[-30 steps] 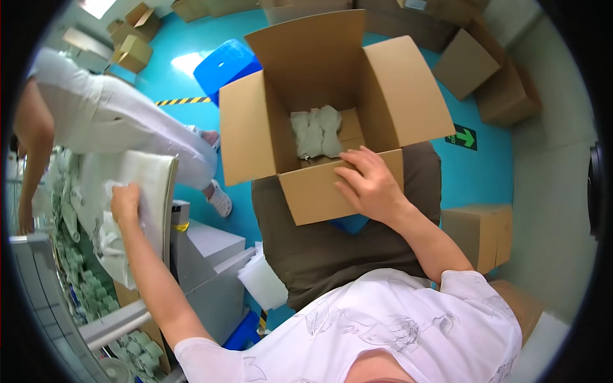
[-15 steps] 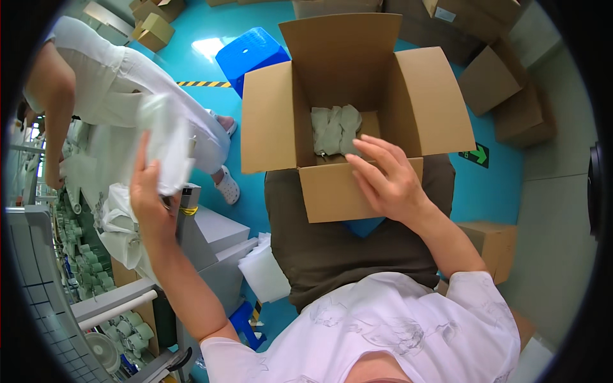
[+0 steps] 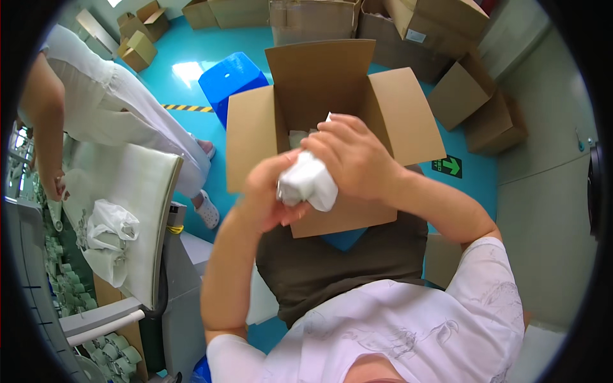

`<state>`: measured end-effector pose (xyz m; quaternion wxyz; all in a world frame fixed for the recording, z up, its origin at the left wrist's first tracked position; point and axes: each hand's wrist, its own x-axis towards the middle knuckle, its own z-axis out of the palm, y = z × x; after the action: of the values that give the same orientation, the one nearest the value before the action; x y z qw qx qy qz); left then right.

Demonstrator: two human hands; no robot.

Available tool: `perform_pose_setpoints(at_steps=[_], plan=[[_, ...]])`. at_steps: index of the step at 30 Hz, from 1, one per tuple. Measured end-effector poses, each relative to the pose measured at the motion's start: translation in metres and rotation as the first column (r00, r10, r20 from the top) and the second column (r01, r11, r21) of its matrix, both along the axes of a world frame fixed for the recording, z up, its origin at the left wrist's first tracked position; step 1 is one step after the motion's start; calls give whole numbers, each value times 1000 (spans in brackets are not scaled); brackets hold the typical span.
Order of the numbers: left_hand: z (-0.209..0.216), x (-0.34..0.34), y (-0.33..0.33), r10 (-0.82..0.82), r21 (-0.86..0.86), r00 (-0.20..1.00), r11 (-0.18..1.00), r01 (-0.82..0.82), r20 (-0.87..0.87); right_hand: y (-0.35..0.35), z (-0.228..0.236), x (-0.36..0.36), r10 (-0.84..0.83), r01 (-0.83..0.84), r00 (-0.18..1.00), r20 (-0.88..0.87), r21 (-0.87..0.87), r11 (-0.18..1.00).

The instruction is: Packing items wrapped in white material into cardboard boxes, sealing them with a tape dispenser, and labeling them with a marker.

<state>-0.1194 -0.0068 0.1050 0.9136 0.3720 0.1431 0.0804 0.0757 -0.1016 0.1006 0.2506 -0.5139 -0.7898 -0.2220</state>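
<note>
A white wrapped bundle [image 3: 310, 184] is held over the near side of an open cardboard box [image 3: 408, 112]. My left hand [image 3: 260, 188] closes round its left side and underside. From the right, my right hand [image 3: 357, 156] curls over its top with the fingers together. What lies inside the wrapping cannot be made out. The box stands in front of my lap with its flaps folded out. Part of a pale package [image 3: 297, 138] shows inside it; my hands hide most of the box's interior.
At left stands a white-topped work table [image 3: 143, 191] with a crumpled white plastic bag [image 3: 112, 223] on it. A co-worker's hand [image 3: 56, 186] is beyond it. A blue plastic stool [image 3: 233, 80] stands behind the box. Cardboard cartons [image 3: 313, 22] line the back and right.
My left hand has brought the white bundle from the left to above the box's near side. My right hand, apart and spread before, has closed onto it. The view has shifted slightly.
</note>
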Motion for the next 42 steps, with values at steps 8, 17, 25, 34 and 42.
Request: perform_pose_setpoints(at_steps=[8, 17, 25, 34, 42], plan=[[15, -71, 132, 736, 801, 583, -553, 228, 343, 88, -46, 97, -578, 140, 790, -206, -857, 496], [-39, -140, 187, 834, 850, 495, -429, 305, 244, 145, -195, 121, -748, 96, 638, 184, -982, -160], [-35, -138, 180, 840, 887, 495, -385, 257, 222, 154, -347, 143, -708, 168, 639, 300, -953, -251], [-41, -129, 185, 852, 913, 497, -322, 249, 164, 144, -424, 211, -777, -315, 628, 40, -900, -302], [-36, -136, 186, 815, 881, 531, -408, 241, 232, 169, -343, 170, -770, -55, 621, 148, -971, -231]])
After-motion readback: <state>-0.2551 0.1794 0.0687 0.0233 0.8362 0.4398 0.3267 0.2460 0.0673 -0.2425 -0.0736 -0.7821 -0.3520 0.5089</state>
